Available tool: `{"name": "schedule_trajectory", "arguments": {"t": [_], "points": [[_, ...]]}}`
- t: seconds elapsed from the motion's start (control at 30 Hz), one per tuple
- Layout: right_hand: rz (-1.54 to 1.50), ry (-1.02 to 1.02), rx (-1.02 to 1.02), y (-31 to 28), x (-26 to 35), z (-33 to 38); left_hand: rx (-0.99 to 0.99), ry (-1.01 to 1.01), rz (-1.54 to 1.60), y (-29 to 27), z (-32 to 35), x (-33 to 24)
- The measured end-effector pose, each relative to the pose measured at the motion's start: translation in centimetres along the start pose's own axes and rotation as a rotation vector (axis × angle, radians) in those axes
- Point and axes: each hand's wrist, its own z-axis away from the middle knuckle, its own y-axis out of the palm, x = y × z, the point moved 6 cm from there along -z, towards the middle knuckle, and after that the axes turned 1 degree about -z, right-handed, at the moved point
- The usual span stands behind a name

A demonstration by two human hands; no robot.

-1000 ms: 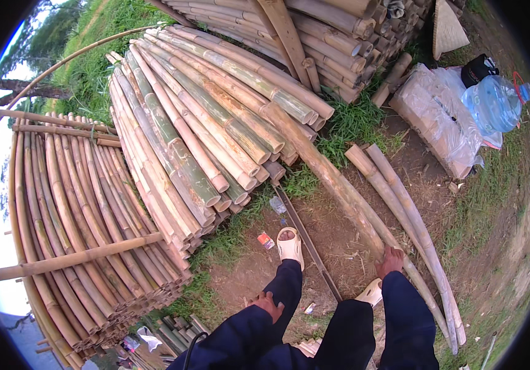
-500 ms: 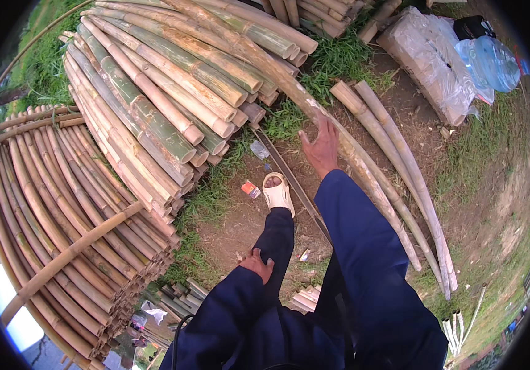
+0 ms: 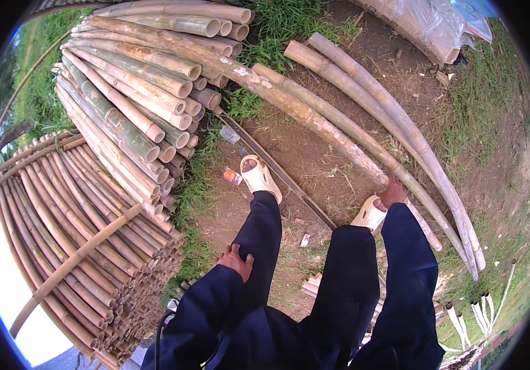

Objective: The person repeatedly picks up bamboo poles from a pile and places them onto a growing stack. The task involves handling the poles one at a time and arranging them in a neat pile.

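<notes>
A long mottled bamboo pole (image 3: 305, 110) slants from the top of the cut stack down to the ground on the right. My right hand (image 3: 393, 192) is closed round it low down, close to my right sandal (image 3: 370, 213); part of the fingers is hidden. My left hand (image 3: 235, 264) lies on my left trouser leg (image 3: 262, 237), fingers spread and holding nothing. Between my feet runs a narrow dark metal bar (image 3: 280, 172), its far end at the stack. Beside the mottled pole lies another bamboo pole (image 3: 354, 132).
A stack of cut bamboo (image 3: 148, 92) rises at the far left, with a larger pile of thinner poles (image 3: 74, 222) nearer. Two more poles (image 3: 394, 117) lie further right. A plastic-wrapped carton (image 3: 410, 28) sits at the far right. Small litter (image 3: 232, 177) lies by my left sandal (image 3: 259, 177).
My right hand has moved down the mottled pole toward its near end and now closes on it. The view has shifted, bringing my right foot into sight. My left hand stays on my leg.
</notes>
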Motion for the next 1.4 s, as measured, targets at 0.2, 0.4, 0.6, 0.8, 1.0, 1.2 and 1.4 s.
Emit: {"name": "schedule_trajectory", "arguments": {"t": [0.2, 0.4, 0.6, 0.8, 1.0, 1.2, 1.4], "points": [[0.142, -0.175, -0.171, -1.6, 1.8, 2.0, 0.015, -0.002, -0.057, 1.3, 0.0, 0.1], [0.087, -0.312, -0.220, -8.8, 10.1, 9.0, 0.080, 0.039, 0.039, -0.5, -0.5, 1.1], [0.185, -0.419, -0.321, -15.6, 31.5, 10.2, 0.109, 0.100, 0.190, -2.7, -1.9, 3.4], [0.153, -0.510, -0.231, -16.6, 63.5, 7.6, 0.146, 0.188, 0.288, -4.0, -4.1, 6.7], [-0.340, -1.345, -0.776, -23.7, 81.6, 11.0, 0.210, 0.198, 0.409, -4.2, -5.7, 8.9], [-0.328, -0.844, -0.484, -28.6, 62.8, 4.6, 0.205, 0.196, 0.411, -5.6, -5.8, 8.1], [-0.303, -0.182, -0.197, -17.4, 41.4, -0.7, 0.188, 0.193, 0.333, -6.5, -5.5, 6.4]]}}
